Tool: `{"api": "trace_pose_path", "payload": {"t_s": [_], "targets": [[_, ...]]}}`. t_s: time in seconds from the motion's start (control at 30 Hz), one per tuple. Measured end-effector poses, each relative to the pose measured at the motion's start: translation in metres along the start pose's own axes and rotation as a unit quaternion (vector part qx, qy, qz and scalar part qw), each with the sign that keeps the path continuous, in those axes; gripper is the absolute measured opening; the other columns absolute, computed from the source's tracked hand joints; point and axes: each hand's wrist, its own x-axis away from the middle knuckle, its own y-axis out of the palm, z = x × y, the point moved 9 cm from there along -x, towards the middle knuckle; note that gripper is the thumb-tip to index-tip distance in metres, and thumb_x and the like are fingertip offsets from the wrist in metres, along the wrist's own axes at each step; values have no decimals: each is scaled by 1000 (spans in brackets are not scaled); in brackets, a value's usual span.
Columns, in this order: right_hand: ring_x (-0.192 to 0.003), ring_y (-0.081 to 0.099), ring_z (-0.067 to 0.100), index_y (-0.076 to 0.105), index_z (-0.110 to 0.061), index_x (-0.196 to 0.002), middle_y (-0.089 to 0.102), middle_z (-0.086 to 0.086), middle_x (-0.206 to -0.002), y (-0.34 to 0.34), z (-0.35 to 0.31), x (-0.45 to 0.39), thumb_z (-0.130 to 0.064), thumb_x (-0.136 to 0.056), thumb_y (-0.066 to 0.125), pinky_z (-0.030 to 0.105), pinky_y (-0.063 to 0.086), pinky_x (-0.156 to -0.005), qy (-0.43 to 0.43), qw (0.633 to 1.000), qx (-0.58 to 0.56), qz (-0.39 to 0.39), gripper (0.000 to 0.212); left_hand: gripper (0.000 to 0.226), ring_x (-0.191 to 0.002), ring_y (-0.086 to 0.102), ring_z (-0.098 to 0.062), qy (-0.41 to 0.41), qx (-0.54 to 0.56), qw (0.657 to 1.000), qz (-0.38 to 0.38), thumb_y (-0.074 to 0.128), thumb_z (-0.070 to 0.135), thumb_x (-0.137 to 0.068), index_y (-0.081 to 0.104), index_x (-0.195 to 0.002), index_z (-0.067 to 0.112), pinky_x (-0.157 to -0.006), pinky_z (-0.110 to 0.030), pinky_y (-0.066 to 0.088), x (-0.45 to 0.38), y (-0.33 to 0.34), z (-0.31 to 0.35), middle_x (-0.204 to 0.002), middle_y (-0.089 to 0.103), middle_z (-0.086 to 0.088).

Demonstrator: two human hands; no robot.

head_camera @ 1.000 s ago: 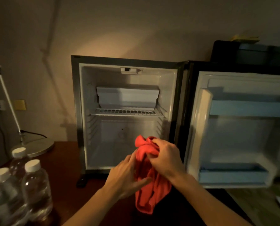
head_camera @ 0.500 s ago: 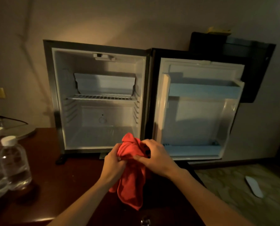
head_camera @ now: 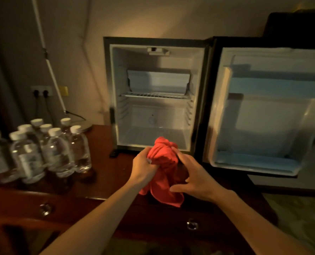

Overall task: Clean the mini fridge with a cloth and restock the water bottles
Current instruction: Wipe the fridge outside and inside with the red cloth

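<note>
Water bottles back in view — cloth lower.

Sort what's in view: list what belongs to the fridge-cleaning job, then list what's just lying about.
For the job:
red cloth, held by left hand and right hand
open mini fridge
water bottles

Lying about:
lamp base
wall sockets
drawer pulls

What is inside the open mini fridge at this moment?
Inside the mini fridge only a wire shelf and a white compartment above it show; no bottles. The red cloth covers part of the floor's front edge.
</note>
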Motion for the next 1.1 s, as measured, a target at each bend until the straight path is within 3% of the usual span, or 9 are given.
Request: {"api": "trace_pose_path", "payload": {"t_s": [0.1, 0.17, 0.33, 0.47, 0.6, 0.7, 0.8, 0.93, 1.1], "targets": [[-144, 23, 5, 2, -37, -154, 20, -5, -157, 51, -17, -25, -32, -53, 94, 25, 27, -114, -28, 992, -123, -3, 137, 32, -78, 68, -7, -1, 27, 999, 26, 65, 18, -60, 65, -91, 24, -72, -31, 53, 5, -30, -9, -81, 72, 6], [-143, 29, 11, -1, -39, -153, 26, -3, -156, 74, -27, -45, -29, -48, 97, 39, 30, -116, -20, 985, -171, 22, 144, 39, -80, 67, -6, -11, 46, 998, 39, 68, 17, -57, 63, -94, 28, -78, -32, 54, 5, -50, -16, -85, 71, 6], [-110, 64, 20, 40, -43, -137, 66, -1, -120, 92, -46, -85, -21, -54, 90, 51, 50, -97, 0, 958, -271, 92, 99, 33, -83, 66, -6, -34, 97, 993, 54, 73, 35, -59, 66, -91, 33, -84, -33, 54, 5, -101, -28, -87, 74, 6], [-100, 67, 13, 51, -39, -126, 70, -6, -108, 98, -63, -113, -26, -62, 87, 46, 53, -91, -15, 973, -212, 89, 74, 41, -90, 64, -7, -41, 108, 992, 46, 63, 55, -68, 70, -97, 27, -88, -34, 49, 2, -136, -37, -96, 74, 3], [-92, 68, 4, 60, -33, -115, 72, -10, -100, 97, -79, -142, -12, -67, 86, 36, 57, -82, -31, 980, -164, 112, 58, 43, -106, 63, -13, -66, 110, 991, 41, 47, 59, -84, 71, -106, 31, -99, -46, 49, -7, -162, -53, -106, 72, 5], [-89, 68, 7, 62, -34, -109, 71, -8, -98, 87, -86, -162, -8, -65, 81, 36, 56, -79, -55, 979, -132, 148, 54, 25, -104, 68, -25, -64, 91, 992, 58, 52, 50, -88, 70, -105, 44, -80, -52, 59, -19, -176, -50, -103, 72, 0], [-86, 67, 10, 61, -36, -105, 69, -6, -96, 76, -90, -180, -17, -63, 73, 34, 55, -77, -67, 974, -121, 179, 48, 20, -97, 70, -24, -26, 92, 992, 81, 55, 25, -98, 70, -104, 38, -71, -46, 62, -36, -184, -37, -100, 72, -7], [-79, 63, 10, 58, -33, -102, 67, 0, -93, 69, -98, -199, -22, -60, 65, 24, 48, -71, -88, 964, -148, 201, 44, 17, -87, 68, -5, 40, 38, 993, 104, 58, 21, -97, 69, -111, 23, -79, -28, 56, -58, -195, -17, -92, 74, 4], [-94, 56, 6, 59, -19, -114, 60, 4, -104, 68, -102, -220, -36, -72, 69, 14, 40, -83, -135, 960, -99, 224, 47, 25, -104, 66, -8, 57, 25, 993, 101, 57, 31, -93, 65, -116, 23, -95, -42, 52, -86, -195, -22, -105, 73, 7]]}}
